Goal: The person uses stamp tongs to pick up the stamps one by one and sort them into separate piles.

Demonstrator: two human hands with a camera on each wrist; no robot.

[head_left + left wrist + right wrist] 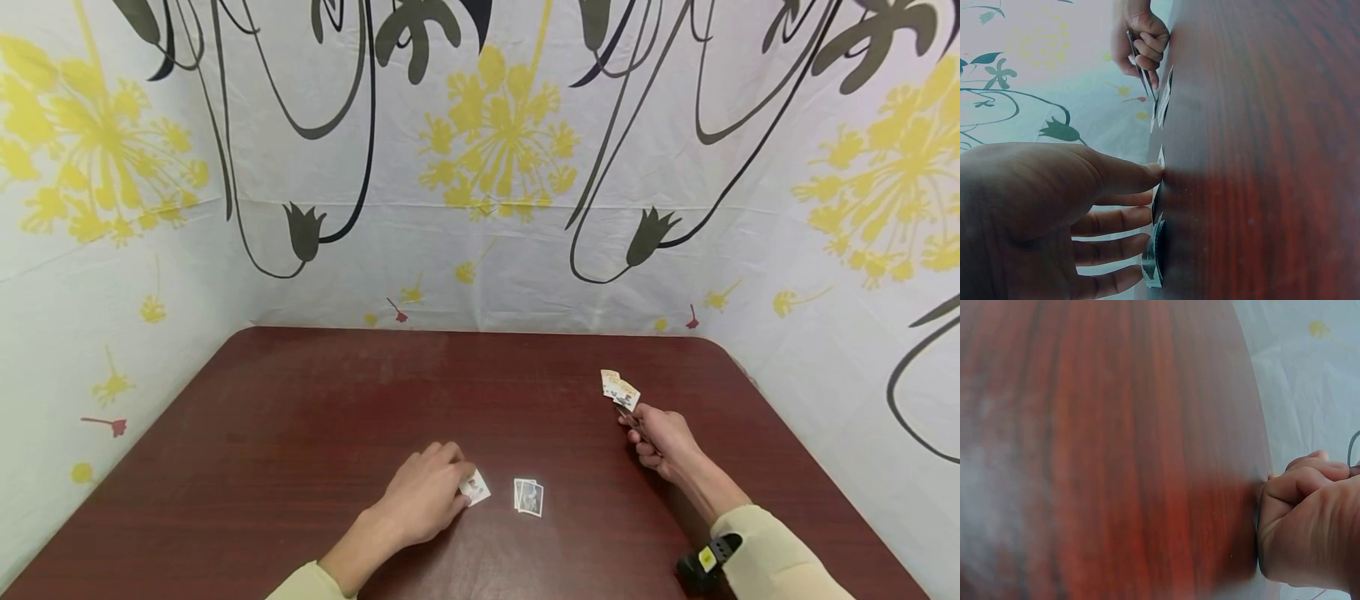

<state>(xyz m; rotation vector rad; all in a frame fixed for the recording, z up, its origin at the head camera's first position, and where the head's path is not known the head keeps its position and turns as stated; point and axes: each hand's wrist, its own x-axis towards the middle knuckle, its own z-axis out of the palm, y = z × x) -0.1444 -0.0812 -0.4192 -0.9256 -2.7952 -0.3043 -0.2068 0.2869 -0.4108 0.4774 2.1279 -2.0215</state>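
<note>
On the near middle of the table, my left hand (423, 492) holds a small pale picture card (476, 487) between thumb and forefinger. In the left wrist view, the other fingers extend to a thick stack of cards (1155, 256) on the tabletop. The head view has this stack hidden by the hand. Farther off to the right, my right hand (663, 437) grips slim metal tweezers (633, 423), their tips at two overlapping cards with orange print (626, 393). The right wrist view shows the curled right hand (1310, 519) low against the table.
Two overlapping grey picture cards (529, 497) lie just right of the left hand. A dark red wood-grain table (360, 400) spans the space, with patterned white cloth (480, 275) along its back and sides. A black device (708, 562) is at the right sleeve.
</note>
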